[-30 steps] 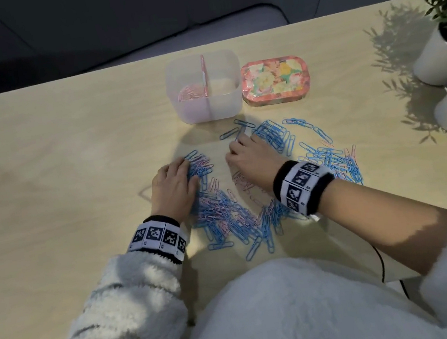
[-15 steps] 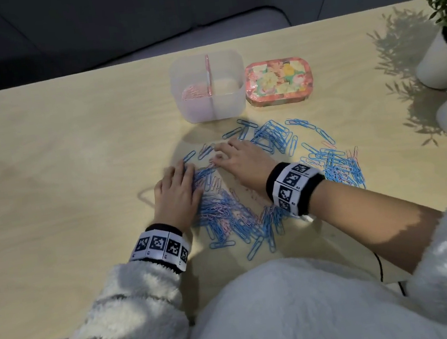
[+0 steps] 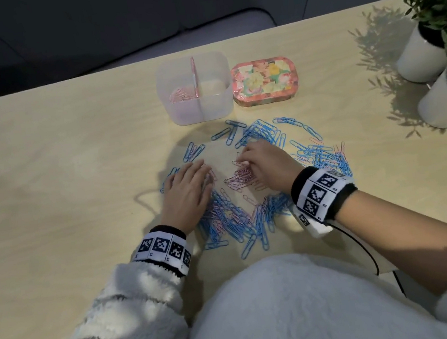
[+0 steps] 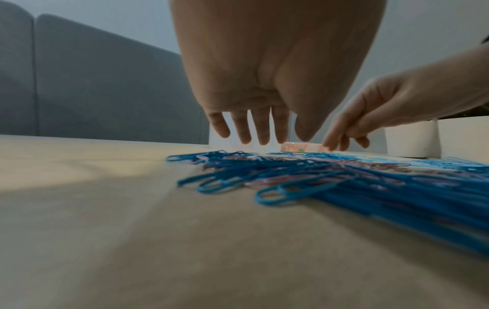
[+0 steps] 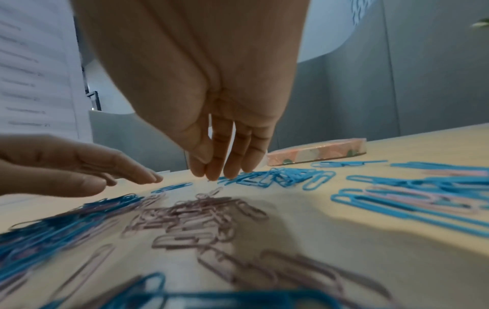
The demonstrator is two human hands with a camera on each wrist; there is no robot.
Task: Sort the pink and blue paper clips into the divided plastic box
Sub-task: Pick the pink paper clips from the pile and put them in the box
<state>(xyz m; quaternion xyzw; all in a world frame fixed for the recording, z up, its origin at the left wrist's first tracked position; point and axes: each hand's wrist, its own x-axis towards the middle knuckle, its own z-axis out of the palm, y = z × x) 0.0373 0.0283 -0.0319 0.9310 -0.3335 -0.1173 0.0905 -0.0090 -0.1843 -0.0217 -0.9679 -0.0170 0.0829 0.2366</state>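
Head view: left hand (image 3: pixel 187 194) flat, fingers straight, over mixed clips (image 3: pixel 235 222). Right hand (image 3: pixel 266 168) by pink clip cluster (image 3: pixel 239 180); right wrist view shows fingertips (image 5: pixel 211 173) bunched, nothing visibly pinched. Divided box (image 3: pixel 197 110) beyond, pink clips in left compartment (image 3: pixel 182 94); floral tin (image 3: pixel 264 81) beside.

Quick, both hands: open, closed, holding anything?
Left hand: open, fingers straight, flat on the mixed paper clips.
Right hand: open, fingers down beside the pink paper clips, holding nothing visible.
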